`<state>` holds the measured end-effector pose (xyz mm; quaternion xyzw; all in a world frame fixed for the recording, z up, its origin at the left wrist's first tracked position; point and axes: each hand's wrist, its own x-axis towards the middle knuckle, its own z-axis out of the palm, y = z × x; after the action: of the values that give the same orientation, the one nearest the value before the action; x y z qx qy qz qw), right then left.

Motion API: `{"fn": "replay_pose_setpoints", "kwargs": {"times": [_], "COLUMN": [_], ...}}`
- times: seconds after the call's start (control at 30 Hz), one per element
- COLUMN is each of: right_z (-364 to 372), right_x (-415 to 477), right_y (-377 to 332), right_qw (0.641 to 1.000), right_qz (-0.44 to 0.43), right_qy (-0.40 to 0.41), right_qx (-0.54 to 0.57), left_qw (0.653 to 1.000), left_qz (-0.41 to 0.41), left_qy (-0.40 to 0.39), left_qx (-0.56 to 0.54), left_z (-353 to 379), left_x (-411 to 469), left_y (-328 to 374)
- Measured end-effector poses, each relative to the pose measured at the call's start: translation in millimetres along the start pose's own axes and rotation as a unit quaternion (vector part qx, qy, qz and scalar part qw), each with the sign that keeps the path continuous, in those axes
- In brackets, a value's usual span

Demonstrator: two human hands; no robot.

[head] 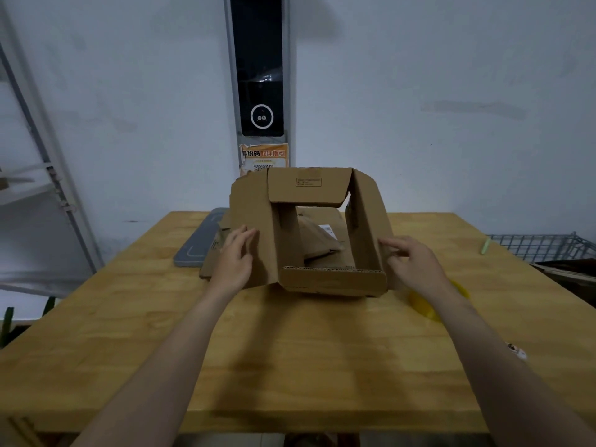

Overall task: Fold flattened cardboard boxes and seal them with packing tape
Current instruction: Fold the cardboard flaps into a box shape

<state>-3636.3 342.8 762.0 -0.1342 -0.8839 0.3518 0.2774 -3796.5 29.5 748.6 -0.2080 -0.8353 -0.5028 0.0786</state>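
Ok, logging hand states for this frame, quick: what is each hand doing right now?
Left hand: open, straight fingers against the left wall of the cardboard box.
Right hand: open, fingers touching its right wall.

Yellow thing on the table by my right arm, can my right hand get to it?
Probably yes. The yellow thing lies on the table partly under the right forearm, close behind the right hand. Nothing stands between them; the hand only touches the side of the cardboard box and holds nothing.
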Motion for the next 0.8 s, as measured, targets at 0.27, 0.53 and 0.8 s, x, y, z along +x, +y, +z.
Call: {"fn": "replay_pose_setpoints", "kwargs": {"times": [0.27, 0.53, 0.8], "right_z": [3.2, 25.2, 70.8], "right_x": [-6.3, -13.7, -42.0], "right_y": [-4.9, -10.1, -0.5], "right_qw": [0.994, 0.98, 0.943], "right_qz": [0.022, 0.042, 0.079], "right_qy": [-0.104, -0.192, -0.322], "right_qx": [-0.007, 0.0, 0.008], "left_qw": [0.973, 0.973, 0.967], "left_qz": [-0.006, -0.011, -0.157], "left_qy": [-0.153, -0.146, 0.032], "left_qx": [-0.171, -0.177, -0.198], "left_z": [-12.2, -3.0, 17.4], "left_x": [-22.3, -29.6, -63.8], "left_y": [-18.7, -34.6, -67.9]}}
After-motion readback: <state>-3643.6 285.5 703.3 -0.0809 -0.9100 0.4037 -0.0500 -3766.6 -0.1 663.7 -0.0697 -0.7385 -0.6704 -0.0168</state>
